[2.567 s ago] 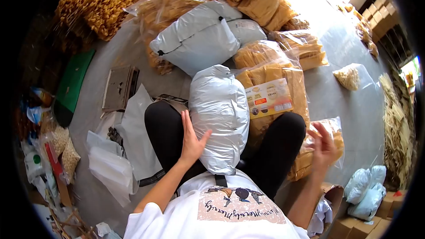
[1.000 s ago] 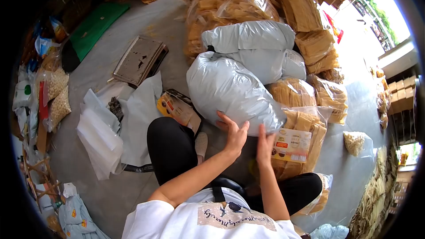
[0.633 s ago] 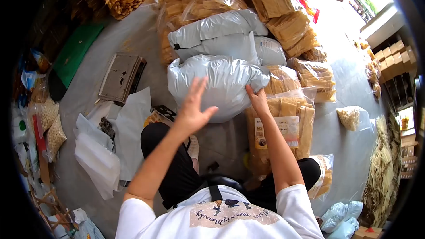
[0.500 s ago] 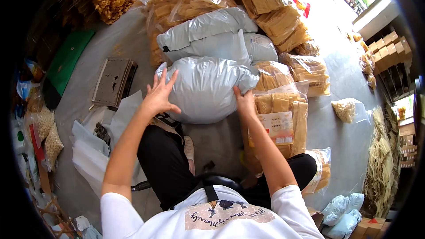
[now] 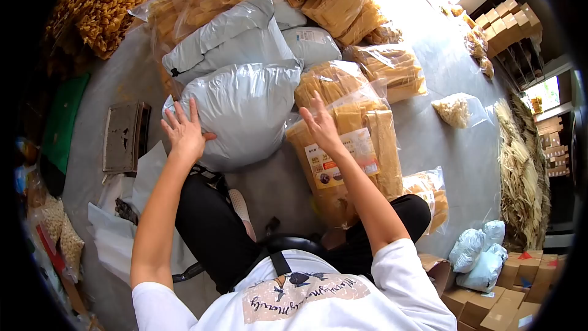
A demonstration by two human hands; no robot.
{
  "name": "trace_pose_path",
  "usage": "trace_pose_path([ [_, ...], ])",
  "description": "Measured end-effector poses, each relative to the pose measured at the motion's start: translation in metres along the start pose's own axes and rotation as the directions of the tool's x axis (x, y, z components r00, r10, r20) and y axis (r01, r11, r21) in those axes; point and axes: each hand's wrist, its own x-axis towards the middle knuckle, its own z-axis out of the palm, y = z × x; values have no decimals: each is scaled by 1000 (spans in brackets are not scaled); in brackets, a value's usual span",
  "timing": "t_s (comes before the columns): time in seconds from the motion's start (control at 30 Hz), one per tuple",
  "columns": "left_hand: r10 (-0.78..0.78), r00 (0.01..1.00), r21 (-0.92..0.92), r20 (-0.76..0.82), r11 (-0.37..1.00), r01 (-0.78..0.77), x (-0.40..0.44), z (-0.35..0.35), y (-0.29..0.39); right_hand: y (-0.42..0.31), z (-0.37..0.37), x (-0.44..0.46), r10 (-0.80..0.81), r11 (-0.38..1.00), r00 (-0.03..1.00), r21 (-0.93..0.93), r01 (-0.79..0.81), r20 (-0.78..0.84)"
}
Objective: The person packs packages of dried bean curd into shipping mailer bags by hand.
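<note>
A full silver-grey plastic bag point(image 5: 245, 113) lies on the floor in front of my feet, against other grey bags point(image 5: 226, 40). My left hand point(image 5: 185, 135) rests at its near left side, fingers spread. Off the bag's right side, my right hand point(image 5: 321, 125) is open with nothing in it, over a clear bag of yellow-brown dried sheets point(image 5: 383, 147) that carries a printed label point(image 5: 343, 158). Whether the right hand touches that clear bag, I cannot tell.
A worn metal box point(image 5: 124, 138) and white plastic sheets point(image 5: 113, 236) lie on the left. Further left is a green board point(image 5: 64, 113). A small bag of pale pieces point(image 5: 453, 110), light blue bags point(image 5: 481, 257) and cardboard boxes point(image 5: 508, 306) are on the right.
The silver-grey bag, upright between my knees at first, now lies crosswise against the other grey bags. My right hand has let go of its right end and moved off it.
</note>
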Motion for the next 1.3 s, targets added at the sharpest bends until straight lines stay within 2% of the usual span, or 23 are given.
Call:
trace_pose_path([
  [0.1,57,998,22,11,998,-58,-3,-4,7,-1,-62,-54,-75,907,991,-421,23,-109],
  [0.17,120,992,79,-42,990,-116,-33,-34,42,13,-105,-86,-44,871,985,-490,-44,-168],
  [0.27,596,742,-205,-305,720,-663,-70,-43,100,35,-159,-126,37,725,967,-659,-199,-251],
  [0.3,696,642,-334,-321,552,-764,-85,-31,127,37,-169,-140,224,646,934,-675,-357,-279],
  [0.33,753,611,-519,-245,430,-738,-100,-17,154,39,-175,-153,401,539,861,-680,-497,-312],
  [0.37,810,559,-686,-177,305,-660,-114,2,180,43,-179,-165,404,536,855,-674,-509,-325],
  [0.47,471,882,-907,-7,368,-203,-129,90,237,54,-189,-196,486,609,828,-571,-550,-279],
  [0.5,333,936,-905,118,424,-37,-122,118,244,58,-195,-200,495,604,820,-565,-562,-288],
  [0.53,279,942,-936,189,341,87,-112,140,242,63,-201,-205,539,652,795,-459,-603,-279],
  [0.63,171,896,-900,409,235,366,-89,141,218,78,-212,-220,600,689,744,-283,-667,-293],
  [0.73,210,721,-737,660,-4,676,-79,146,218,95,-223,-216,617,676,742,-306,-671,-262],
  [0.77,210,718,-735,664,7,678,-81,151,219,95,-226,-215,625,672,735,-298,-678,-264],
  [0.83,398,601,-644,693,-35,764,-88,185,224,95,-230,-217,763,571,646,-483,-664,12],
  [0.87,461,564,-633,684,-7,774,-92,225,227,75,-227,-211,858,369,511,-624,-689,-56],
  [0.9,577,486,-641,657,89,762,-101,240,231,77,-227,-212,864,358,500,-624,-694,-61],
  [0.93,506,433,-609,746,257,750,-120,226,241,83,-226,-215,884,323,462,-622,-713,-72],
  [0.97,591,380,-623,711,281,730,-136,241,250,92,-223,-218,901,288,426,-619,-731,-83],
  [1.0,664,311,-599,679,257,759,-151,269,263,165,-225,-252,778,537,626,-468,-702,-45],
  [1.1,710,325,-571,625,131,811,-189,263,283,183,-214,-255,781,389,582,-552,-738,-227],
  [1.17,600,187,-441,778,307,843,-205,282,287,160,-209,-255,816,396,552,-529,-751,-173],
  [1.23,616,188,-387,765,206,899,-213,270,272,132,-205,-253,860,409,502,-469,-783,-90],
  [1.27,636,192,-330,747,104,938,-214,261,268,133,-201,-265,722,535,666,-457,-710,-188],
  [1.3,636,197,-334,746,100,937,-213,259,267,125,-200,-270,719,540,670,-457,-707,-187],
])
